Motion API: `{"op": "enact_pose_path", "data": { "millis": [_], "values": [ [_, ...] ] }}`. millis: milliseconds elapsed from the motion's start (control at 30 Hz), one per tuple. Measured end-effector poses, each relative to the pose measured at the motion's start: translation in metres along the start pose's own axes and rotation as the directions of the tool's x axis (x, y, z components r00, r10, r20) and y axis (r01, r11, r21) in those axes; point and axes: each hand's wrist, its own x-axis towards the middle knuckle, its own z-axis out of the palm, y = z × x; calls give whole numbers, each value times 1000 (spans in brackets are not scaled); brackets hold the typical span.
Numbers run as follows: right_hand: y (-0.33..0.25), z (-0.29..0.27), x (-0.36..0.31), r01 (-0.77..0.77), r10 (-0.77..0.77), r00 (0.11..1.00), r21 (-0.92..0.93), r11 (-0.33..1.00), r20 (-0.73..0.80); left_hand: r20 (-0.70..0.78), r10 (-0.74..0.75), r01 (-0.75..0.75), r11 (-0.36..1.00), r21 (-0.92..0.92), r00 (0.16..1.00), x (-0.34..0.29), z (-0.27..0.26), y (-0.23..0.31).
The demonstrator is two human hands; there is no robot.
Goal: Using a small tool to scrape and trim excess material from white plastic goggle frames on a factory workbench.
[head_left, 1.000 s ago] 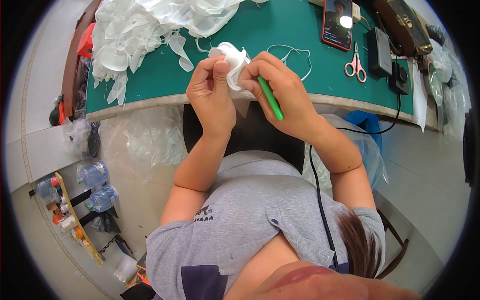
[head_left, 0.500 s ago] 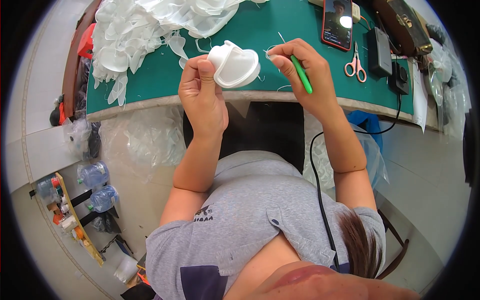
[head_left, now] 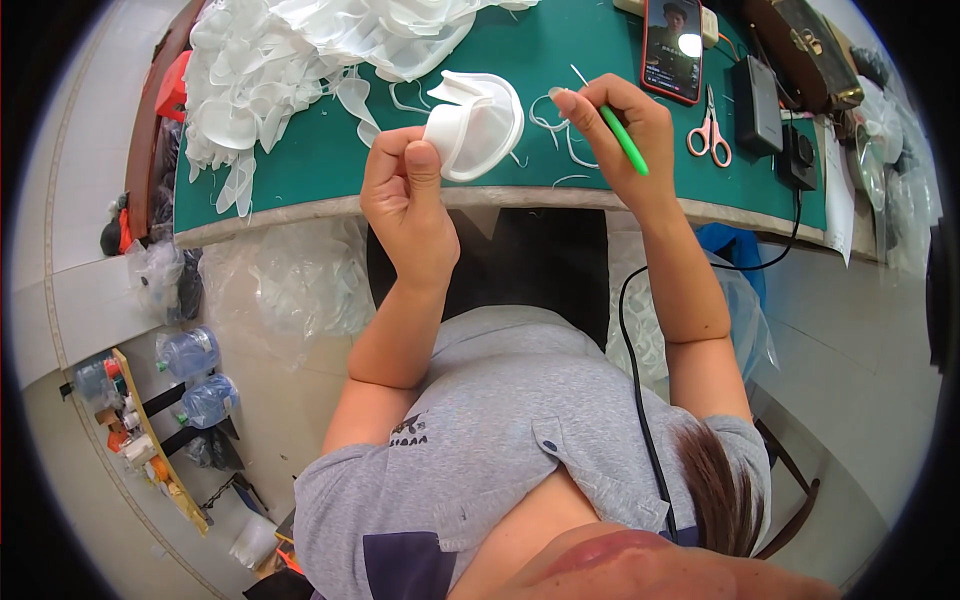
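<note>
Above the front part of the green tabletop (head_left: pixel 300 172), a curved white piece (head_left: pixel 487 140) was held up by the left hand (head_left: pixel 408 200), its lower left edge pinched between thumb and bent fingers. A shell-like form was shown, with a thick raised rim around a thinner, translucent middle. From its thin wall, the piece was judged to be very light, springy rather than stiff, and perhaps a little slippery. A hold on the rim was thought safest, since the middle might be dented or creased by a hard squeeze. To the right and apart from it, a green-handled tool (head_left: pixel 625 142) was gripped in the curled fingers of the right hand (head_left: pixel 640 120), its thin tip pointed away from the body. Near the right thumb, narrow white strips (head_left: pixel 549 126) were strewn in loops; whether one was pinched by the fingertips could not be told. Farther left, a heap of white pieces (head_left: pixel 255 115) was spread, while pink-handled scissors (head_left: pixel 709 122) and a phone (head_left: pixel 672 45) were placed to the right.
</note>
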Motion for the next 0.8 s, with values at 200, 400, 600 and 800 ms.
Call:
{"op": "enact_pose_path", "data": {
  "millis": [200, 400, 600, 800],
  "values": [
    [-6, 4, 1, -382, 313, 924, 503, 775, 219, 138, 43, -43, 999, -6, 989, -8, 2, 5],
    [-9, 4, -3, -315, 187, 949, 782, 538, 253, 459, 3, 57, 991, -117, 888, -10, 3, 5],
    [-10, 1, -4, -224, 85, 973, 795, 563, 214, 502, -224, 400, 874, -276, 835, -13, -6, 4],
    [-9, -2, -3, -224, 22, 972, 899, 375, 233, 453, -123, 172, 983, -69, 883, -13, -11, 7]
  ]
}}
